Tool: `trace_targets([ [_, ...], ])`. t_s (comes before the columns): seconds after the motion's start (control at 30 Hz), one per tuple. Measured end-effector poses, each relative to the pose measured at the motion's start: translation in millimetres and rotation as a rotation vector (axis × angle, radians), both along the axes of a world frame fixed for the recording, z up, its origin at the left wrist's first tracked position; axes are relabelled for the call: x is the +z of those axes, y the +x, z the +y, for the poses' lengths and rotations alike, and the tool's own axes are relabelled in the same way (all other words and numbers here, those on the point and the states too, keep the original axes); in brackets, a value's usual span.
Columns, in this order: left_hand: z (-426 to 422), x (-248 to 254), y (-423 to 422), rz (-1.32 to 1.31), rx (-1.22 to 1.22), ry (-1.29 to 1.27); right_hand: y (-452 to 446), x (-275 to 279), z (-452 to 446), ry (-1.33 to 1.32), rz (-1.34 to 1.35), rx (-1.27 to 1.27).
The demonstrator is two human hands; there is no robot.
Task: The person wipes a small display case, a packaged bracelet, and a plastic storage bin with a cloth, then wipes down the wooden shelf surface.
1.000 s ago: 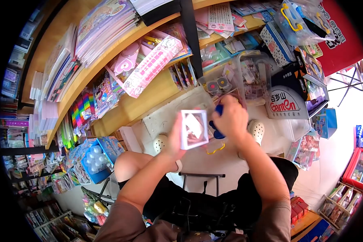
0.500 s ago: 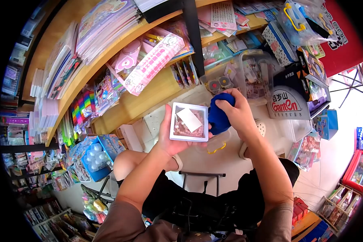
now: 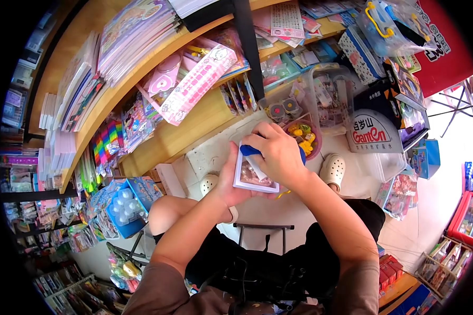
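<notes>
A white-framed clear box [image 3: 250,178] with pinkish beads and a white label inside lies tilted in my left hand [image 3: 229,181], whose fingers hold its left side and underside. My right hand [image 3: 278,155] is over the box's upper right part, closed on a dark blue cloth [image 3: 249,150] that touches the box's top. Much of the cloth is hidden behind the right hand. Beyond that hand, a pink round basket [image 3: 314,146] holds yellow items.
Clear plastic bins [image 3: 332,100] with small packages stand beyond my hands, beside a Ganten carton [image 3: 373,134]. A wooden shelf [image 3: 194,121] with a pink box [image 3: 199,84] curves along the left. Below are my knees and a metal stool bar [image 3: 263,227].
The blue cloth has moved left from beside the box onto its top, with my right hand. The box is now more tilted, and the pink basket has come into view.
</notes>
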State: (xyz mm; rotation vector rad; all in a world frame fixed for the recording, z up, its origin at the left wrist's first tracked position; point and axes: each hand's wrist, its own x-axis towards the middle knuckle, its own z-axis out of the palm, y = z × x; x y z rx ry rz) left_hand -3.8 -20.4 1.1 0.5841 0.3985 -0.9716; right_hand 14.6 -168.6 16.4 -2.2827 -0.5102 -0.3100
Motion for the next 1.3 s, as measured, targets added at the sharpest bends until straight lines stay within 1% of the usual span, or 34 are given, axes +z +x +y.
trace_targets([
  [0.03, 0.8, -4.5, -0.4, -0.002, -0.022, -0.007, 1.1, -2.4, 0.5, -0.028, -0.018, 0.003],
  [0.1, 1.3, -5.9, -1.3, -0.005, -0.058, 0.004, -0.1, -4.6, 0.8, 0.007, 0.029, -0.029],
  [0.27, -3.0, -5.4, -3.5, -0.062, -0.005, 0.145, -3.3, -19.3, 12.8, 0.144, 0.173, -0.169],
  [0.4, -2.4, -5.4, -3.4, -0.089, 0.039, 0.187, -1.7, -21.8, 13.2, 0.152, 0.2, -0.217],
  [0.5, 3.2, -0.9, 3.9, -0.254, 0.126, 0.189, -2.5, -30.6, 6.2, 0.115, 0.211, -0.269],
  [0.6, 1.4, 6.9, 2.8, -0.155, 0.133, 0.137, -0.6, -31.7, -2.1, 0.128, 0.251, -0.26],
  [0.67, 5.5, 7.3, 4.4, -0.115, 0.105, 0.019, 2.0, -28.2, -7.0, 0.136, 0.248, -0.25],
  [0.73, 9.3, 9.3, 6.4, -0.074, 0.093, -0.062, 7.6, -28.6, -18.4, 0.209, 0.222, -0.294],
  [0.8, 12.1, 12.0, 8.4, -0.035, 0.105, -0.108, 12.7, -26.7, -31.3, 0.334, 0.432, -0.389],
  [0.87, 15.0, 11.0, 10.1, -0.03, 0.099, -0.107, 16.6, -24.2, -40.8, 0.523, 0.557, -0.427],
  [0.93, 14.7, 12.9, 10.0, -0.038, 0.103, -0.101, 18.6, -14.6, -46.9, 0.58, 0.572, -0.402],
  [1.07, 14.5, 11.6, 9.7, -0.074, 0.091, -0.039, 15.0, -4.4, -44.8, 0.681, 0.606, -0.144],
  [1.1, 13.4, 13.5, 9.2, -0.106, 0.093, -0.043, 14.0, -5.3, -42.6, 0.584, 0.62, -0.035],
  [1.13, 12.1, 14.3, 8.5, -0.138, 0.095, -0.046, 11.7, -0.4, -38.3, 0.494, 0.555, 0.065],
  [1.2, 7.8, 8.0, 3.6, -0.269, 0.08, 0.074, 6.7, -7.8, -24.7, 0.351, 0.537, 0.037],
  [1.23, 6.1, 4.6, 0.7, -0.335, 0.071, 0.136, 5.5, -14.5, -17.9, 0.341, 0.566, -0.053],
  [1.3, 3.6, 0.4, -3.4, -0.423, 0.078, 0.204, 3.7, -15.8, -11.4, 0.317, 0.557, -0.129],
])
